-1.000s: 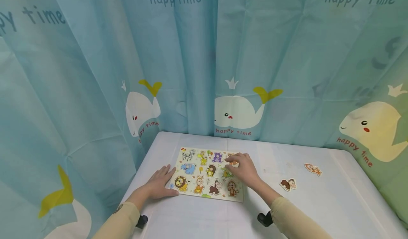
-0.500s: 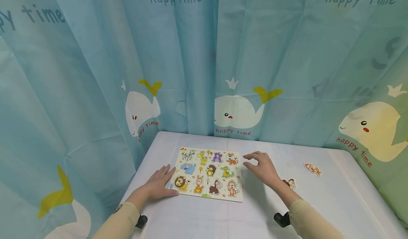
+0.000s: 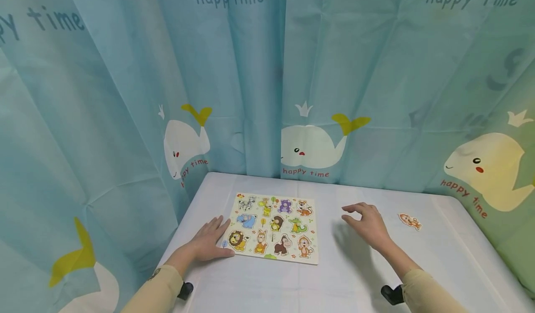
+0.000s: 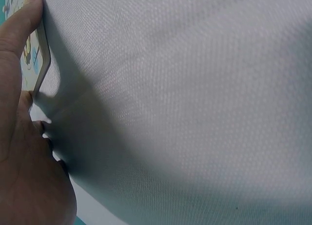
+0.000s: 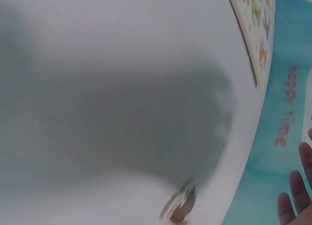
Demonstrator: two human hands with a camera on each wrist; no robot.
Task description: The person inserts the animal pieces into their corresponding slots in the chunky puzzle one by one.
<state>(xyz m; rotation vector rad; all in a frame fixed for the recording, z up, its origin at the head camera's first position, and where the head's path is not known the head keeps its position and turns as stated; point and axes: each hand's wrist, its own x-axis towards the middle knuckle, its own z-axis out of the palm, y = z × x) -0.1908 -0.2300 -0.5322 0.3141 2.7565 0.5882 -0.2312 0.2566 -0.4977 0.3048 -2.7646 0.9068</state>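
Observation:
An animal puzzle board lies on the white table, with several animals such as a lion, an elephant and a crocodile on it. My left hand rests spread at its left edge; in the left wrist view the thumb touches the board's corner. To the right of the board my right hand hovers over the table, thumb and forefinger apart, holding nothing. It hides the brown monkey piece in the head view. The right wrist view shows that brown piece, blurred, on the table.
An orange-and-white animal piece lies on the table beyond my right hand. A blue curtain with whales hangs behind the table and along its left side. Black wrist-worn parts show below the sleeves.
My right hand has lifted off the upper right of the board and moved right, over the brown monkey piece. The left hand and the board have stayed put.

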